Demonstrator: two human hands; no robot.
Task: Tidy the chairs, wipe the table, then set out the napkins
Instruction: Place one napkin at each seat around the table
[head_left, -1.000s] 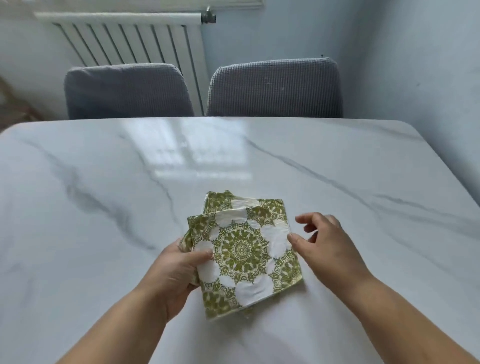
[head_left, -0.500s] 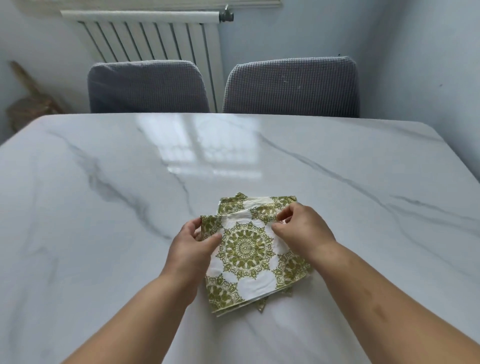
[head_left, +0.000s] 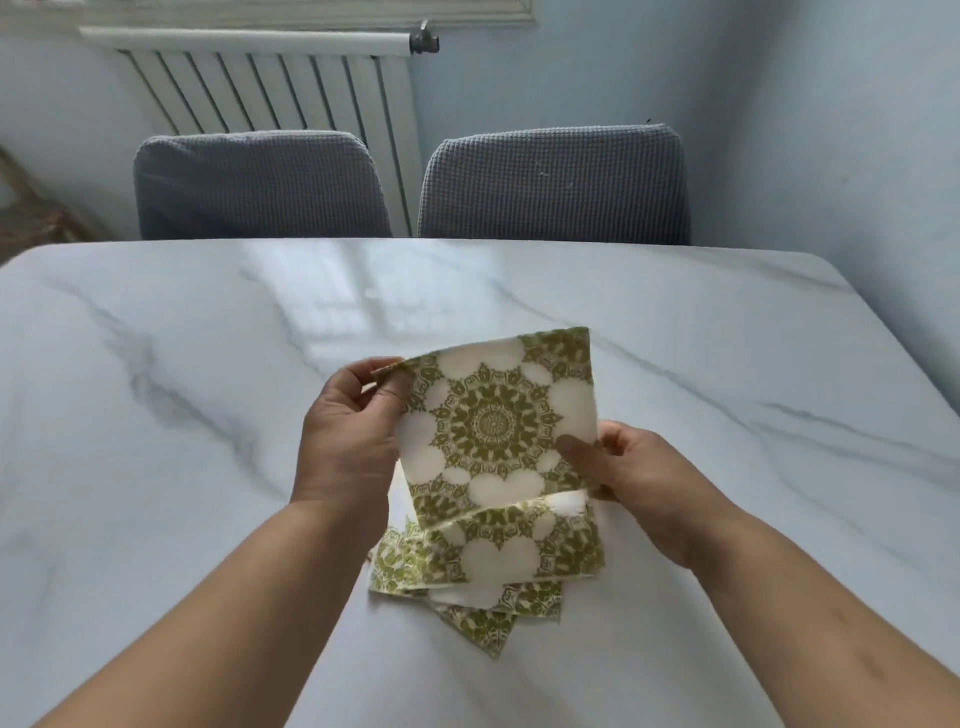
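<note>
Pinching one green-patterned napkin (head_left: 496, 421) by opposite edges, left hand (head_left: 348, 431) and right hand (head_left: 639, 467) lift it.

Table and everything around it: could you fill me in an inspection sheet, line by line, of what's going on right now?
Surface: white marble-look table, glossy, bare apart from the napkins.
Job's things: top napkin, green-and-white patterned, lifted and held tilted; rest of the napkin stack lies fanned on the table beneath it.
Clutter: nothing seen.
Grippers: left hand pinches the top napkin's upper left corner; right hand grips its lower right edge.
Cables: nothing seen.
Surroundings: two grey chairs pushed in at the far side, white radiator behind them, pale blue wall.
</note>
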